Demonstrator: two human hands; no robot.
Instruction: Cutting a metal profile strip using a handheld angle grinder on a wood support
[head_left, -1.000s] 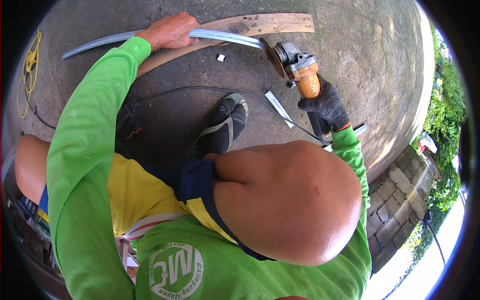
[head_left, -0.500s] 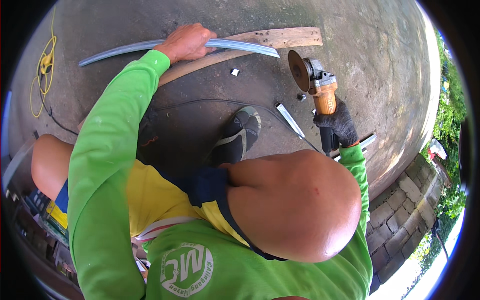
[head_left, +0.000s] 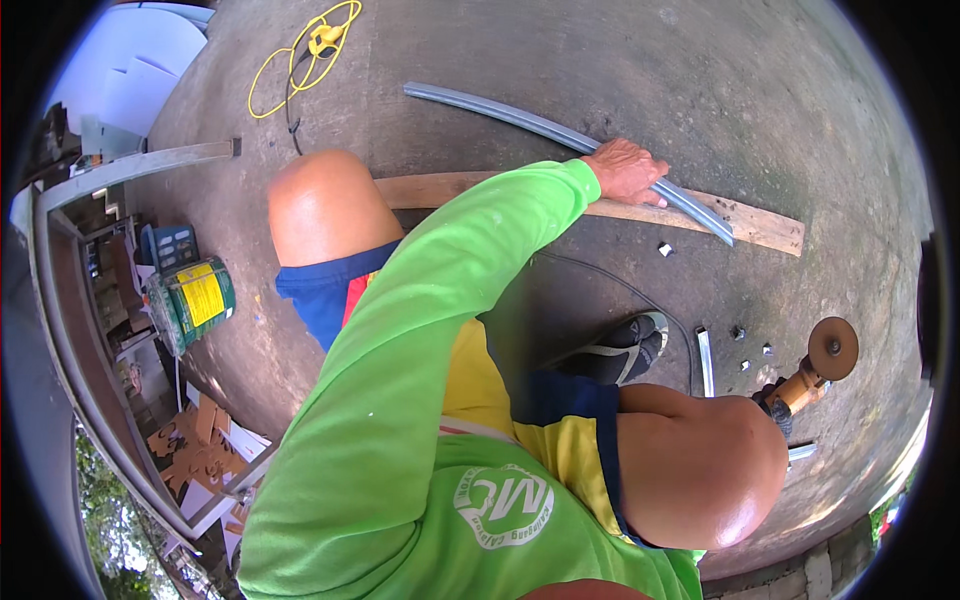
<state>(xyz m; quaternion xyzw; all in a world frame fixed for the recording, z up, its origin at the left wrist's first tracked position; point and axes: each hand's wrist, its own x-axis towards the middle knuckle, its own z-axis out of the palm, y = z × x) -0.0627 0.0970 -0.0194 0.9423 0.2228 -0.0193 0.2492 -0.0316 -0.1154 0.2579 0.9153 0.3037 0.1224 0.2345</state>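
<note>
Above the wooden plank (head_left: pixel 765 226), toward its right end, the bare left grip (head_left: pixel 628 172) is closed on a grey metal channel (head_left: pixel 520 116), its fingers bent over the far side and the thumb along the near side. On the right, a dark gloved right grip (head_left: pixel 777 408), largely hidden behind the knee (head_left: pixel 715 460), is wrapped round the orange body of an angle grinder (head_left: pixel 798 390); its brown disc (head_left: pixel 833 350) faces up, well apart from the channel.

The channel passes beneath the left grip and slants across the plank: its longer part runs out past the plank's far edge, and its angled right end comes to the near edge. Whether it rests on the wood is unclear.

Just off that near edge, on the concrete floor (head_left: pixel 850 150), sits a small metal scrap (head_left: pixel 665 249). Nearer the grinder are a short metal offcut (head_left: pixel 706 362) and more bits, with a black cord (head_left: pixel 640 292) curving by a shod foot (head_left: pixel 640 340).

Toward the floor's left edge stand a green bucket (head_left: pixel 222 300) and a metal frame (head_left: pixel 150 163), with cardboard pieces (head_left: pixel 185 445) below; a yellow cord (head_left: pixel 325 40) lies coiled beyond the other knee (head_left: pixel 330 205).
</note>
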